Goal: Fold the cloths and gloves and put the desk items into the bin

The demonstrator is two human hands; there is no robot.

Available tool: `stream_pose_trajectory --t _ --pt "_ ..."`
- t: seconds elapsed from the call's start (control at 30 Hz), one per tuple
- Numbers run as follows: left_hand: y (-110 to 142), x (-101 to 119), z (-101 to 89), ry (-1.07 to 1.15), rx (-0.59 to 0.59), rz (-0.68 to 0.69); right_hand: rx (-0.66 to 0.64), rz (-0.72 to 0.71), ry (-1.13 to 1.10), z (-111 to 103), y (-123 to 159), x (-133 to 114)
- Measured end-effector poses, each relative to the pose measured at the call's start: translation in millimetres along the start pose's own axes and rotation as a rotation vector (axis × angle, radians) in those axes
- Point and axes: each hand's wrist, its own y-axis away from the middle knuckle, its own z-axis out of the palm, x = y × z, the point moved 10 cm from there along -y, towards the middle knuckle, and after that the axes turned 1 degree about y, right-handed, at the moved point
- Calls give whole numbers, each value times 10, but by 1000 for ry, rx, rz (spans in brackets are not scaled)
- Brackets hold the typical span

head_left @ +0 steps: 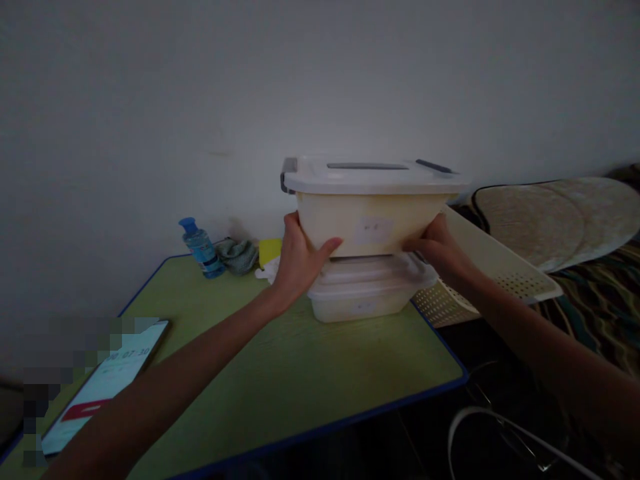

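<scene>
My left hand [299, 260] and my right hand [436, 249] grip the two lower sides of a cream plastic storage box [370, 223] with a white lid and grey latches. The box sits on top of a smaller translucent lidded container [365, 293], which rests on the green table [280, 373] near its far right corner. My left thumb lies across the box's front lower edge. The fingers of my right hand are curled around the box's right bottom corner.
A blue water bottle [201, 248], a grey cloth [237, 255] and a yellow object [269, 251] lie at the table's back by the wall. A phone [107, 383] lies front left. A perforated cream basket [493, 270] leans right of the table, with a bed [560, 220] beyond.
</scene>
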Motion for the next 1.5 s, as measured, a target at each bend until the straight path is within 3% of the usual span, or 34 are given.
stream_pose_trajectory --t 0.13,0.3,0.77,1.1,1.27,1.4,1.5 --pt "200 -91 -3 17 -1 -40 49 90 69 -78 213 75" --pt "348 -157 64 70 -46 -59 -6 105 139 -68 378 43" --pt "409 -155 88 -59 -109 -17 -46 85 239 -60 425 59" --pt "423 -187 180 -20 -158 15 -4 150 23 -110 412 287" --pt "460 -423 161 121 -208 -97 -43 260 -184 -85 445 442" --pt "499 -645 172 226 -252 -313 36 381 -344 -121 447 610" --pt "531 -727 215 293 -294 -415 -27 435 -448 -24 458 665"
